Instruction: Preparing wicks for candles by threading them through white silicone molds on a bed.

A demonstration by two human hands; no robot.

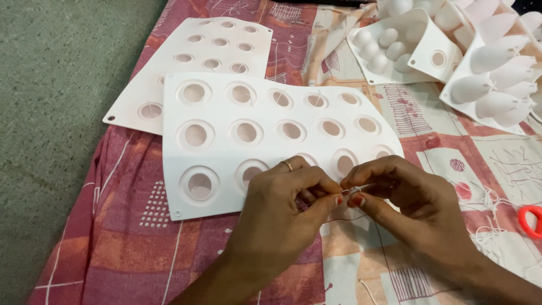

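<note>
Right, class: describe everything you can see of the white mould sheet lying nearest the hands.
The white mould sheet looks like matte, flexible silicone. It carries three rows of round cavities, each ringed by a raised collar. It lies flat on the patterned cloth, its far left part overlapping a second similar sheet. The left hand and right hand cover its near edge, pinching a thin white thread.
</note>
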